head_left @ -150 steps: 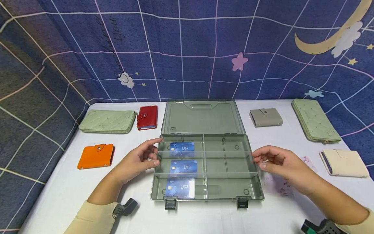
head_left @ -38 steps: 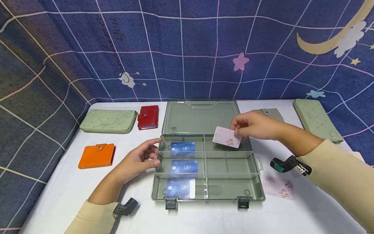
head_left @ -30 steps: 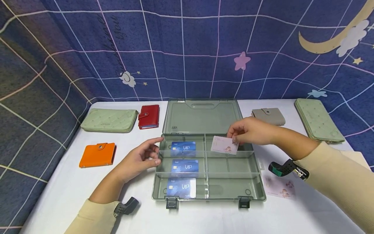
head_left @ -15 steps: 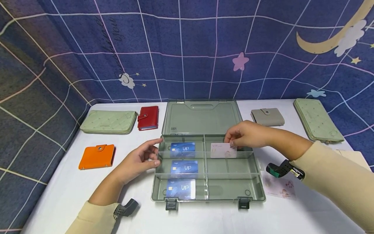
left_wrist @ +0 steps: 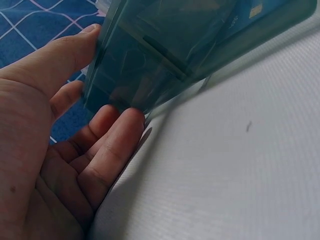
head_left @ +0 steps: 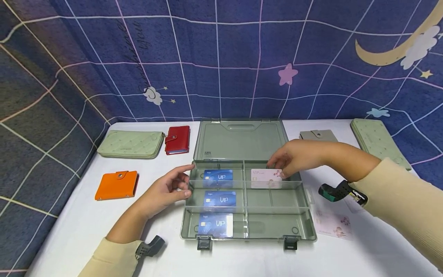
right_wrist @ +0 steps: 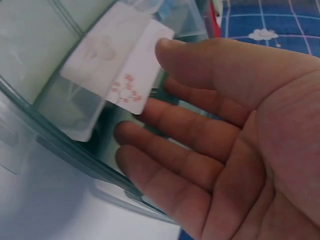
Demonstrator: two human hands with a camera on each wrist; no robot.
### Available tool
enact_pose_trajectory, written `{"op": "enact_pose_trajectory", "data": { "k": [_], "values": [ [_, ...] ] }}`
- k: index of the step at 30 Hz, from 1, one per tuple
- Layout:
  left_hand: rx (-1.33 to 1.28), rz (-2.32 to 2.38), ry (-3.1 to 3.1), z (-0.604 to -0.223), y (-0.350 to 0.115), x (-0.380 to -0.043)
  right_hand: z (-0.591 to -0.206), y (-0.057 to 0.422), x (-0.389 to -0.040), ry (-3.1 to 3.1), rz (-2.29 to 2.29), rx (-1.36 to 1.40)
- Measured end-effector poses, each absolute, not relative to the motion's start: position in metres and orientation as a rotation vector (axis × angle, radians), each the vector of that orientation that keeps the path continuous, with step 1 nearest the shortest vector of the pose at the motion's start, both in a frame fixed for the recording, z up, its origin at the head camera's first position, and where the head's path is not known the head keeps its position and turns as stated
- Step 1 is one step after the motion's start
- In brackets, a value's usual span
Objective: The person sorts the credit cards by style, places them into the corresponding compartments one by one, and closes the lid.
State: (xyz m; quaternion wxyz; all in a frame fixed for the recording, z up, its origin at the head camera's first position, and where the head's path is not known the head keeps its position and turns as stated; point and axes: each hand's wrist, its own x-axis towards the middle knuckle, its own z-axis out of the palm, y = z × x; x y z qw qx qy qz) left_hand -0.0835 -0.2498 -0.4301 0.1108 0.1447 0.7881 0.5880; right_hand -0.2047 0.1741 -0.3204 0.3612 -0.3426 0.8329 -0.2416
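A grey-green see-through divided box (head_left: 270, 221) lies with its lid raised back. My left hand (head_left: 169, 186) rests against its left side, thumb and index fingertip at the wall; in the left wrist view, fingertips (left_wrist: 132, 117) lie right at the box's edge. In the back right compartment, a pink VIP card (head_left: 263, 177) leans on the divider. My right hand (head_left: 294, 159) is over that compartment, thumb at the card's right edge. In the right wrist view its fingers (right_wrist: 195, 127) are spread loosely beside the card. Blue VIP cards (head_left: 221, 199) stand in the left compartments.
More pink cards (head_left: 333, 225) lie right of the box. Around it are an orange card holder (head_left: 117, 185), a red one (head_left: 177, 139), a grey one (head_left: 316, 134), and green wallets (head_left: 129, 144) on both sides. A patterned curtain (head_left: 225, 57) hangs behind the white-covered table.
My right hand has brought a pink card from the right of the box, lowered it into the back right compartment and loosened its fingers from it. My left hand has stayed at the box's side.
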Motion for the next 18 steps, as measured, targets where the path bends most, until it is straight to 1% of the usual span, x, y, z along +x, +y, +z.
{"op": "enact_pose_trajectory", "data": {
  "k": [10, 18],
  "values": [
    [0.426, 1.707, 2.328, -0.43, -0.25, -0.084, -0.308, 0.183, -0.203, 2.106, -0.578, -0.842],
    [0.414, 1.713, 2.319, -0.429, -0.249, -0.084, -0.313, 0.195, -0.203, 2.16, -0.786, -0.872]
  ]
}}
